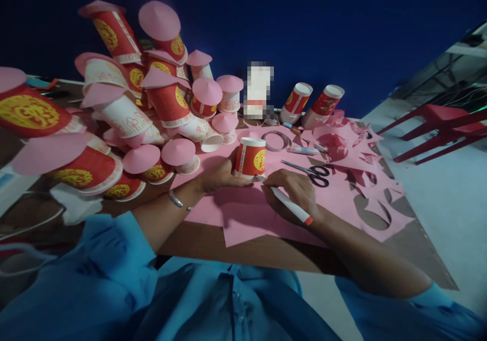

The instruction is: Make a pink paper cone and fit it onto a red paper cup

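Observation:
My left hand [222,174] is wrapped round the left side of a red paper cup [250,158] with a yellow emblem. The cup stands over pink paper sheets [243,211], its white end up. In my right hand [291,191] is a white marker [291,205] with an orange-red end. The marker's tip is close to the lower edge of the cup; whether it touches I cannot tell. Scissors [310,171] with black handles lie on the paper, just beyond my right hand. Behind the cup sits a roll of tape [276,141].
Several cups topped with pink paper cones [178,152] are piled at the left. Two cup stacks [297,102] stand at the back. Pink paper scraps [375,206] cover the table's right side, and a pen [302,150] lies near them. A red stool [441,128] is beyond the table.

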`<state>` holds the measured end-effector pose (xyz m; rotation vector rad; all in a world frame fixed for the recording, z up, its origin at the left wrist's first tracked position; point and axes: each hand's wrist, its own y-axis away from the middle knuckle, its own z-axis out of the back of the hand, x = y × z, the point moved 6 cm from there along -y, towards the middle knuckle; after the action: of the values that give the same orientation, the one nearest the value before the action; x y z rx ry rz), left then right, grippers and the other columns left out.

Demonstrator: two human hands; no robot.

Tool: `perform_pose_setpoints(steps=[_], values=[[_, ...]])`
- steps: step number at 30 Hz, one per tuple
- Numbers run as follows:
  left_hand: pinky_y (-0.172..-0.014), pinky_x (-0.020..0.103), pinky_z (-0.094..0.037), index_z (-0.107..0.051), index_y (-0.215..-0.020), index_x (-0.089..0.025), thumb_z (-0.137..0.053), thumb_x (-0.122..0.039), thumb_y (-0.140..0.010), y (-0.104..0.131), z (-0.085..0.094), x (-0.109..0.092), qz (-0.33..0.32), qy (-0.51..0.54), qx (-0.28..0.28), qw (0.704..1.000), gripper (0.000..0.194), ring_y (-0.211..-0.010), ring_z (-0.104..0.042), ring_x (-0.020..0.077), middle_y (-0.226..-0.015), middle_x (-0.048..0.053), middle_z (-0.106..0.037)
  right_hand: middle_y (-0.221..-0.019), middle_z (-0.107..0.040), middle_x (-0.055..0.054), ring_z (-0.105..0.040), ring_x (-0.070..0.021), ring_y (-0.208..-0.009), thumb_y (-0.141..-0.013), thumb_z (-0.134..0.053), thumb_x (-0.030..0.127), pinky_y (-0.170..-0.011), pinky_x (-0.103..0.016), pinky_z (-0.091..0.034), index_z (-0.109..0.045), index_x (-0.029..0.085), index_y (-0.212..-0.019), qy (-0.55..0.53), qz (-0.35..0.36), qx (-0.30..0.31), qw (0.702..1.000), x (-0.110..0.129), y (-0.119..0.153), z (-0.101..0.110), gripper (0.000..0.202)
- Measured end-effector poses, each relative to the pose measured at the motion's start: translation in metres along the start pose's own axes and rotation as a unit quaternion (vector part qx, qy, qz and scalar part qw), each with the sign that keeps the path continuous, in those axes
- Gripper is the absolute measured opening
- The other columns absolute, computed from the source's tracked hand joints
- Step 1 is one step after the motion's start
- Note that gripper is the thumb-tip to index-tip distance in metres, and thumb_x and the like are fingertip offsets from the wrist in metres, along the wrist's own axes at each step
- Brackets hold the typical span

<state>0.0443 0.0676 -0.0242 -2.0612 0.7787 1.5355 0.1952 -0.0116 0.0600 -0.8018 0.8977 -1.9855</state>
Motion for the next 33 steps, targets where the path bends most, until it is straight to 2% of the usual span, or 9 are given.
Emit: perform_pose_setpoints(steps=[7,18,26,33], values=[[-0.101,0.048,-0.055,-0.043,-0.154,-0.023,-0.094,-0.029,-0.071,0.0007,0.0026,0.004,0.006,-0.018,-0.01,1.0,0.098,-0.118,-0.072,0.0338,-0.131,0.017,-0.073,-0.075,-0.072,-0.001,-0.069,-0.0135,-0.062,-0.091,-0.066,0.006,-0.058,-0.023,-0.055,-0.059,0.021,-0.096,-0.002,-0.003,-0.003,1.0,0.0014,0.0002,-0.0017,0.017],[-0.102,0.046,-0.055,-0.038,-0.157,-0.026,-0.095,-0.028,-0.069,0.0007,0.0002,0.0018,-0.008,-0.036,-0.019,0.999,0.105,-0.133,-0.063,0.038,-0.14,0.018,-0.068,-0.078,-0.073,-0.003,-0.07,-0.0148,-0.065,-0.094,-0.066,0.01,-0.06,-0.025,-0.055,-0.06,0.02,-0.099,-0.026,-0.001,0.002,1.0,-0.0007,0.0017,-0.0021,0.012],[-0.096,0.043,-0.058,-0.044,-0.15,-0.024,-0.094,-0.026,-0.07,0.0,-0.0001,0.0028,-0.005,-0.027,-0.006,1.0,0.094,-0.116,-0.073,0.0317,-0.13,0.015,-0.073,-0.077,-0.073,-0.002,-0.07,-0.0143,-0.063,-0.092,-0.067,0.008,-0.059,-0.024,-0.055,-0.061,0.02,-0.097,-0.009,-0.005,-0.009,1.0,-0.002,-0.001,0.0013,0.015],[-0.096,0.042,-0.058,-0.043,-0.152,-0.024,-0.094,-0.026,-0.07,0.0006,-0.0001,0.0014,-0.005,-0.018,-0.012,1.0,0.096,-0.117,-0.073,0.0322,-0.132,0.016,-0.073,-0.077,-0.074,-0.001,-0.071,-0.0133,-0.063,-0.092,-0.065,0.009,-0.06,-0.023,-0.055,-0.061,0.022,-0.096,0.005,-0.016,0.0,1.0,-0.0027,0.0004,0.0009,0.014]])
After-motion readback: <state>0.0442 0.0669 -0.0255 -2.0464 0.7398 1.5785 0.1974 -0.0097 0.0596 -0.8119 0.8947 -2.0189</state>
